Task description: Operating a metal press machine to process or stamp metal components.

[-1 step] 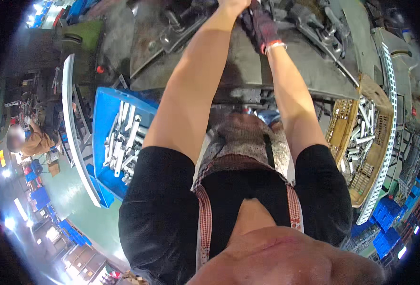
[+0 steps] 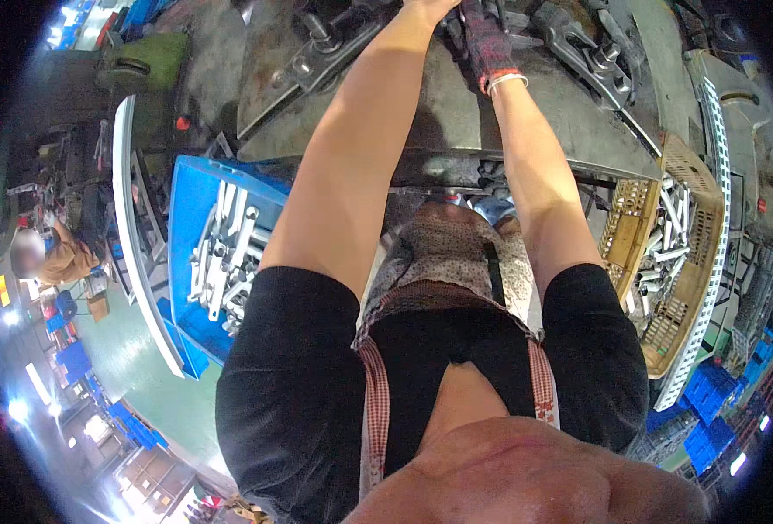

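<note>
Both my arms reach forward over a dark metal machine table (image 2: 465, 131). My left hand (image 2: 430, 7) is bare and mostly cut off by the top edge, so its fingers do not show. Close beside it on the right is my right hand (image 2: 490, 51), in a dark glove with a red cuff. The ends of its fingers are lost among dark metal parts, and I cannot make out anything held. A bolted clamp bar (image 2: 317, 65) lies on the table to the left of my hands. Another bolted clamp (image 2: 592, 65) is to their right.
At my left stands a blue bin (image 2: 186, 196) with many silver, wrench-like metal pieces (image 2: 227, 253). A yellow slatted basket (image 2: 705, 253) at my right holds similar pieces. Pale metal rails (image 2: 126, 218) flank both sides. Another person (image 2: 68, 258) is at the far left.
My gloved right hand has shifted slightly to the right, away from my left hand. The left arm is nearly unchanged.
</note>
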`<action>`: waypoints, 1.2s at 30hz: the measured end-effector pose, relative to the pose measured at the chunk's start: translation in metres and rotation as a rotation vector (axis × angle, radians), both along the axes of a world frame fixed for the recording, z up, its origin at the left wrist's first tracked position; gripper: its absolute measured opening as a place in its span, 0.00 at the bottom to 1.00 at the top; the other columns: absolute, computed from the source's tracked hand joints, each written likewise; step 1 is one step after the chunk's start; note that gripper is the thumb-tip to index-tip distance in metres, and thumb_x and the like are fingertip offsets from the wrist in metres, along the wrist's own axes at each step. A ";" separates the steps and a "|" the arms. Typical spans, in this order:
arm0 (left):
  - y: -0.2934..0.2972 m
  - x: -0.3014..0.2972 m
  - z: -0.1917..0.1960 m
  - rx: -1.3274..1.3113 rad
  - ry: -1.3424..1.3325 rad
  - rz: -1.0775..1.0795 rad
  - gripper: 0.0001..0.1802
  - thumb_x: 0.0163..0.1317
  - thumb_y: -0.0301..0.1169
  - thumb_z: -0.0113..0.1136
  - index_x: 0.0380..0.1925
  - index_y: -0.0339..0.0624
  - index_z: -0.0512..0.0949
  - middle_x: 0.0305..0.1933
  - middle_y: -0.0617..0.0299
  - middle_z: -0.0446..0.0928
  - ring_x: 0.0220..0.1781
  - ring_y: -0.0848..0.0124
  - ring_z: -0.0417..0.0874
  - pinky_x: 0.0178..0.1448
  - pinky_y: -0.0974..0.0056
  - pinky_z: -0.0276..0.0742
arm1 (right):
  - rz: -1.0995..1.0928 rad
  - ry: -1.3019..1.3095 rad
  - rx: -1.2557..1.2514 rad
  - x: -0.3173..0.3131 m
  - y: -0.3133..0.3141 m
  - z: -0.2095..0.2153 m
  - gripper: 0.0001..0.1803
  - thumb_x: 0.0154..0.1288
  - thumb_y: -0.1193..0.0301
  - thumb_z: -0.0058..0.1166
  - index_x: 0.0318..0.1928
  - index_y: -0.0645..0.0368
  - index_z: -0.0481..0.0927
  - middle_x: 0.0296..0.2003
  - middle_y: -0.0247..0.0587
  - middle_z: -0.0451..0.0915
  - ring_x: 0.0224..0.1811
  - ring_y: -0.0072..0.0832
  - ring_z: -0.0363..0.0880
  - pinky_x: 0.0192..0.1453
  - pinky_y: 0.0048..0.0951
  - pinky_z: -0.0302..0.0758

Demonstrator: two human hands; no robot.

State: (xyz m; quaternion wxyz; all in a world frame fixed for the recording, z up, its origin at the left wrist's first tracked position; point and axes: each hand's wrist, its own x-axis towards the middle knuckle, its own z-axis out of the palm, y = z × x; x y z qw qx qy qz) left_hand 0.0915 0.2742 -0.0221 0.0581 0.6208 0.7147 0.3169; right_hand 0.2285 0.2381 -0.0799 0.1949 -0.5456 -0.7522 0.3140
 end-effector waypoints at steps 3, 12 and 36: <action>-0.006 -0.001 -0.009 0.011 0.085 -0.053 0.33 0.74 0.56 0.50 0.35 0.35 0.87 0.40 0.39 0.85 0.47 0.41 0.86 0.51 0.43 0.81 | 0.050 -0.079 0.028 0.003 -0.008 -0.002 0.31 0.77 0.48 0.47 0.69 0.54 0.73 0.55 0.54 0.84 0.58 0.44 0.83 0.58 0.45 0.77; -0.048 0.001 -0.006 0.402 -0.066 -0.131 0.22 0.69 0.44 0.60 0.50 0.38 0.85 0.49 0.44 0.85 0.54 0.44 0.85 0.60 0.46 0.79 | -0.119 0.549 -0.315 -0.002 -0.017 0.004 0.17 0.70 0.55 0.59 0.45 0.57 0.80 0.33 0.43 0.82 0.33 0.35 0.80 0.39 0.35 0.75; -0.512 -0.321 -0.178 -0.956 0.030 0.623 0.55 0.51 0.65 0.70 0.75 0.50 0.64 0.55 0.38 0.84 0.58 0.42 0.85 0.62 0.49 0.80 | -0.267 1.077 -0.417 0.016 -0.088 -0.009 0.11 0.71 0.60 0.63 0.44 0.54 0.85 0.28 0.32 0.83 0.23 0.20 0.77 0.25 0.26 0.72</action>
